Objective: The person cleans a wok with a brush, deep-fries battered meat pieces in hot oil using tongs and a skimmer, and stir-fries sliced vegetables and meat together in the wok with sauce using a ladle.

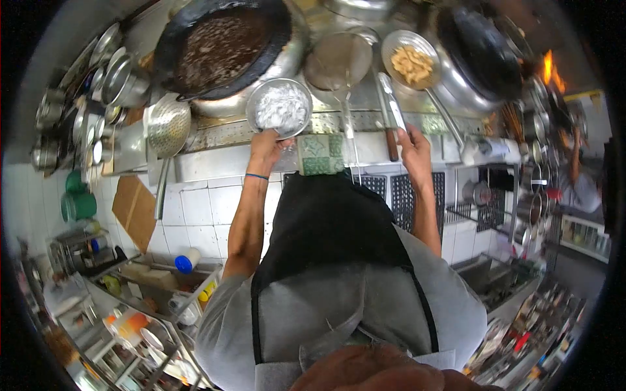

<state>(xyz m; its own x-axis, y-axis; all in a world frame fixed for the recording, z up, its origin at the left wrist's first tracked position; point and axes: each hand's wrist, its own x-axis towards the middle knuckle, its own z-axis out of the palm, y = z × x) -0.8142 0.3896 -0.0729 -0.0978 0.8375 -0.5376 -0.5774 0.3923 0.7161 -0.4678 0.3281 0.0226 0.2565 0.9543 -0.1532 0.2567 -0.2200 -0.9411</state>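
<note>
My left hand (pixel 267 150) grips the near rim of a metal bowl (pixel 251 107) with white powder and coated pieces inside. In my right hand (pixel 415 150) is a pair of metal tongs (pixel 391 98), pointing away from me. Just left of the tongs lies a long utensil with a wooden handle (pixel 392 144). A ladle-shaped strainer (pixel 438 98) beyond my right hand holds golden fried pieces (pixel 412 63). Between my hands, a round mesh skimmer (pixel 339 62) rests with its handle toward me. A green-and-white patterned cloth (pixel 321 154) is beside my left hand.
A large wok (pixel 277 65) of dark bubbling oil sits at the back left; another dark wok (pixel 479 55) is back right. A perforated ladle (pixel 168 124) lies at left. Flames (pixel 553 72) rise at far right, near another person's arm (pixel 575 156).
</note>
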